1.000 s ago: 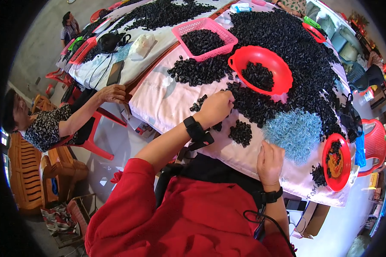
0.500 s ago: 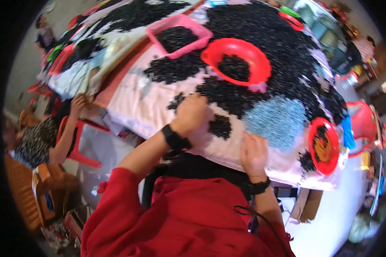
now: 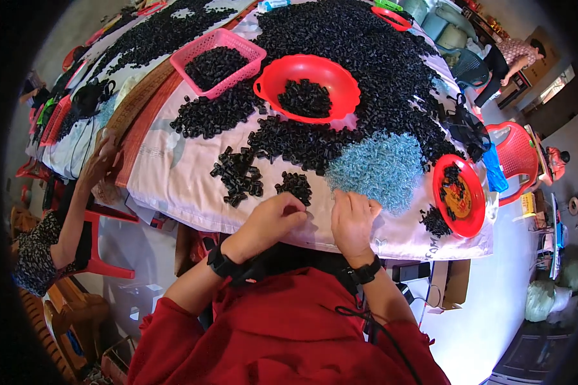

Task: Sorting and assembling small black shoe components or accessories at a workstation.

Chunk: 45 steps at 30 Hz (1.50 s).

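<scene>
My left hand (image 3: pixel 268 224) is curled over the near edge of the table, its thumb and fingers drawn together; whatever they hold, if anything, is too small to make out. Just beyond it lie a small heap of black plastic pieces (image 3: pixel 293 188) and a looser black heap (image 3: pixel 236 175). My right hand (image 3: pixel 353 224) has its fingers bunched at the near edge of a pile of small clear-blue pieces (image 3: pixel 379 170). What sits in those fingertips is hidden. Both wrists wear black bands.
A red basin (image 3: pixel 340 80) and a pink basket (image 3: pixel 253 61) hold black pieces amid a wide black spread (image 3: pixel 392 83). A red plate (image 3: pixel 440 199) stands at right. Another person's hand (image 3: pixel 103 157) rests at the left table edge; a red chair (image 3: pixel 517 154) is beyond the right side.
My left hand has come back toward me from the black pieces, and a looser black heap now shows where it was. My right hand stays by the blue pile. The view has shifted.
</scene>
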{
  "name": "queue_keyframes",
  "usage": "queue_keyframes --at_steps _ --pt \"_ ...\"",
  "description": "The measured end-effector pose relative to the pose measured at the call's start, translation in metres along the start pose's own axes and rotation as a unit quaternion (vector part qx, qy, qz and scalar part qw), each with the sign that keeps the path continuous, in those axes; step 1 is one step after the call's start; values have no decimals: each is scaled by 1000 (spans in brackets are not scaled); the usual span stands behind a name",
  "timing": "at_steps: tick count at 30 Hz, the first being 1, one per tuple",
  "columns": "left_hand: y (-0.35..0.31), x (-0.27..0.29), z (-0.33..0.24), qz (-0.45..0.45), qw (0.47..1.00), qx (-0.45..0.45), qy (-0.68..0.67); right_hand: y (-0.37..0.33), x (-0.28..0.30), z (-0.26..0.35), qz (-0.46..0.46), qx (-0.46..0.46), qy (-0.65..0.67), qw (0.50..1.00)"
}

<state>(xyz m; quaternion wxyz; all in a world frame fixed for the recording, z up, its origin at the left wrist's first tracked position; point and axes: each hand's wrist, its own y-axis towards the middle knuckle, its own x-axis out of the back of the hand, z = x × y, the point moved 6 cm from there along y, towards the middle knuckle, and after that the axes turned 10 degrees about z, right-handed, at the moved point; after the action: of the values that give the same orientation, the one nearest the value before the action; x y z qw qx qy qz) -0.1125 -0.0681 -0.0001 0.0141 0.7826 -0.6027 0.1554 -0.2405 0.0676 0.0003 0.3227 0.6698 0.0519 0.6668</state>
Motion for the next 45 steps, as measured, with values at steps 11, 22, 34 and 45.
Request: queue_keyframes --at_steps 11,22,34,45 --pt "-17 -23 30 52 961 4 -273 2 -5 -24 1 -91 -125 988" --pt "-28 -28 35 60 935 -14 -349 3 10 -18 1 -36 -100 994" --pt "-25 -28 42 72 901 -52 -425 -1 27 27 135 -64 321 935" --pt "-25 -30 42 95 904 -72 -410 0 30 47 132 -18 311 941"
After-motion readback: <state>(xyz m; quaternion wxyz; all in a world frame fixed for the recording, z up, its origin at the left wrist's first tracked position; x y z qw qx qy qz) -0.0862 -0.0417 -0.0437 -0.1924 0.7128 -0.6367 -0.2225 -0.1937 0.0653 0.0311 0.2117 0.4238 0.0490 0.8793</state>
